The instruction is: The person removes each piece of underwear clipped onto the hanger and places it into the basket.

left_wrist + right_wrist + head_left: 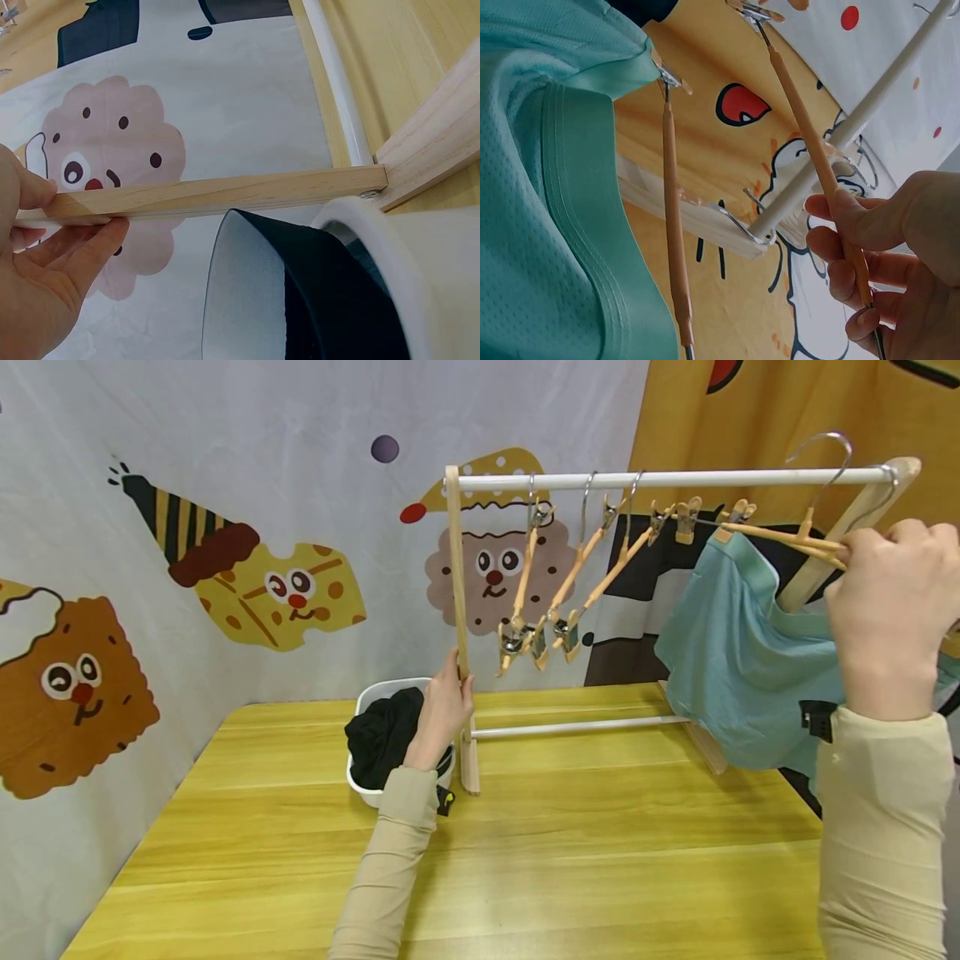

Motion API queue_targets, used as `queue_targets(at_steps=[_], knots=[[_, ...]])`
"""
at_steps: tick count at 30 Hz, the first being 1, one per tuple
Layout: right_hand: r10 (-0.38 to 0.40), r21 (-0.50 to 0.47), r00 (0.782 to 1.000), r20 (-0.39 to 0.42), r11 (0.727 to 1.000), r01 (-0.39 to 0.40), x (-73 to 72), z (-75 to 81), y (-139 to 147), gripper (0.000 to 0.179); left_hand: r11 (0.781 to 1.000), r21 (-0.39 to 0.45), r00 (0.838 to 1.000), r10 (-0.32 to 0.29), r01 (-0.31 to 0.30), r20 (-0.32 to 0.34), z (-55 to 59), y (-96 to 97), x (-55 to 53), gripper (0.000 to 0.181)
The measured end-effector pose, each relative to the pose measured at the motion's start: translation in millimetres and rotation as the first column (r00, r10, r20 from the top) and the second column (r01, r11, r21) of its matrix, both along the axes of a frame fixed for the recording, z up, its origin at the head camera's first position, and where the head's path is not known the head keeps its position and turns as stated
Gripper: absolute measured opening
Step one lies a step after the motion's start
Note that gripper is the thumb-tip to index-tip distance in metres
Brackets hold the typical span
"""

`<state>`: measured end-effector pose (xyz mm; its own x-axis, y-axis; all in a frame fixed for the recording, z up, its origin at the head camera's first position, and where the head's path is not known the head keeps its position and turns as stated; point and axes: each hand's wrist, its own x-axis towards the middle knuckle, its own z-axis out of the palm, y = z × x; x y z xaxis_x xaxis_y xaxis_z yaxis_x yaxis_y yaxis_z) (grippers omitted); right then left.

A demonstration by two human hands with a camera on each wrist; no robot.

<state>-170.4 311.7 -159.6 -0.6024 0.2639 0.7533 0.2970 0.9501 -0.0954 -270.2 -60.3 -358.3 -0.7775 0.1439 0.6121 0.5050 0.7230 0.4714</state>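
Note:
In the head view my left hand [444, 706] grips the left wooden post [456, 560] of a small clothes rack. The left wrist view shows thumb and fingers pinching that post. My right hand [900, 593] holds the bar of a clip hanger [802, 124], fingers curled round it. This hanger's hook [843, 447] arches over the white rail [712, 479], and its visible end clip carries no garment. Right beside it, teal shorts [750, 652] hang by the waistband from another clip hanger [673, 225]. The right hand hides part of both bars.
A white basket [371, 795] of dark clothes [386, 735] stands by the left post. Several bare clip hangers [581, 577] hang along the rail's left half. A lower white bar [577, 727] joins the rack's feet on the wooden table [562, 860]. Printed curtains [300, 443] rise behind.

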Motion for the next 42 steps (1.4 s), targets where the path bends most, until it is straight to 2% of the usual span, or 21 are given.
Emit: queue_targets(at_steps=[3,8,11,14,16,23,29,33,36,40,42], knots=[[-0.019,0.005,1.0,0.021,1.0,0.018,-4.0,-0.4,1,0.029,1.0,0.003,1.0,-0.001,0.001,0.007,0.1,0.0,-0.1,0.047],[-0.051,-0.012,0.99,0.13,0.999,0.053,-8.4,0.6,0,0.029,1.0,0.011,1.0,-0.004,0.004,-0.001,0.1,0.1,0.7,0.047],[-0.029,-0.016,0.991,0.134,0.999,0.032,-9.6,-0.7,-2,0.03,1.0,0.017,1.0,-0.003,0.004,-0.016,-0.7,0.4,0.5,0.047],[-0.005,-0.004,0.995,0.101,1.0,0.005,-10.6,-4.5,-5,0.03,1.0,0.02,1.0,-0.003,0.004,-0.025,-1.1,0.5,0.2,0.047],[-0.014,0.012,0.993,0.118,1.0,0.012,-11.3,-6.2,-8,0.03,1.0,0.022,1.0,-0.004,0.004,-0.022,-1.3,0.5,0.1,0.048],[0.072,0.014,0.997,-0.013,0.997,-0.072,-10.6,-15.7,-18,0.028,1.0,0.025,1.0,-0.005,0.005,-0.004,-1.7,0.3,-0.6,0.048],[0.072,0.027,0.997,-0.037,0.997,-0.071,-10.5,-18.6,-29,0.028,1.0,0.024,1.0,-0.004,0.004,-0.016,-1.9,0.0,-1.0,0.047],[0.125,0.06,0.986,-0.106,0.991,-0.119,-10.4,-21.3,-35,0.027,1.0,0.011,1.0,0.003,-0.003,-0.023,-2.0,-0.3,-0.8,0.046],[0.139,0.075,0.984,-0.111,0.988,-0.132,-9.8,-22.0,-41,0.028,1.0,0.003,1.0,0.007,-0.007,-0.017,-2.1,-0.4,-0.9,0.046],[0.125,0.083,0.989,-0.079,0.989,-0.119,-9.1,-21.4,-51,0.029,1.0,0.0,1.0,0.006,-0.006,-0.012,-2.0,-0.2,-0.9,0.046],[0.143,0.102,0.984,-0.103,0.986,-0.132,-9.1,-22.6,-56,0.03,1.0,0.001,1.0,0.004,-0.004,-0.024,-2.0,0.0,-0.8,0.046]])
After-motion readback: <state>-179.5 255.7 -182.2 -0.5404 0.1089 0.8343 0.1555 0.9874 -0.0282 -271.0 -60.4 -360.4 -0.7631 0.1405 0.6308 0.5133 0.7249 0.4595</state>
